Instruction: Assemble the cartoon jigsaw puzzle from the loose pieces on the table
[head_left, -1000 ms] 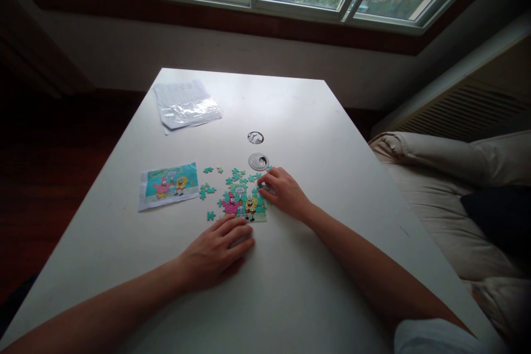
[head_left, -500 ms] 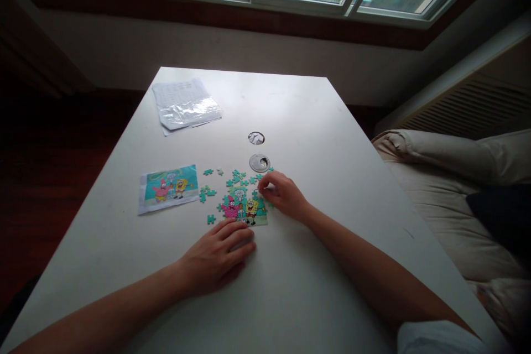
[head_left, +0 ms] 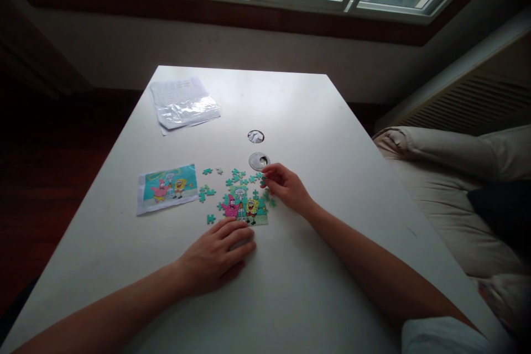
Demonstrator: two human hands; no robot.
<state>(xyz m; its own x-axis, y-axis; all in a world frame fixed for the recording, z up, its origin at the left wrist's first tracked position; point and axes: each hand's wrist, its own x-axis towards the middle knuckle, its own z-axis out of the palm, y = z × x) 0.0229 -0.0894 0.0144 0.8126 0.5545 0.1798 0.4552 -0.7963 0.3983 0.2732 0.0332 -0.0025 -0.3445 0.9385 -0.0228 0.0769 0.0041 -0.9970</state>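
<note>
A partly joined jigsaw puzzle (head_left: 251, 206) with cartoon figures lies on the white table (head_left: 315, 287). My left hand (head_left: 224, 249) rests palm down at its lower edge, fingers laid out and fingertips touching the border. At the puzzle's upper right, my right hand (head_left: 284, 188) has thumb and forefinger closed around a small teal puzzle piece (head_left: 263, 181), partly hidden by the fingers. Several loose teal pieces (head_left: 236, 177) lie above the joined part, others to its left, and a few beside it under my right hand.
Left of the pieces lies a printed reference picture (head_left: 168, 189) of the same figures. A clear plastic bag with papers (head_left: 186, 104) sits at the far left. Beyond the puzzle are a round hole (head_left: 256, 136) and a grey round cap (head_left: 259, 161). A beige sofa (head_left: 431, 177) stands at the right.
My right hand has shifted slightly right and up, away from the joined puzzle's upper right edge, to a loose piece. My left hand has stayed in place.
</note>
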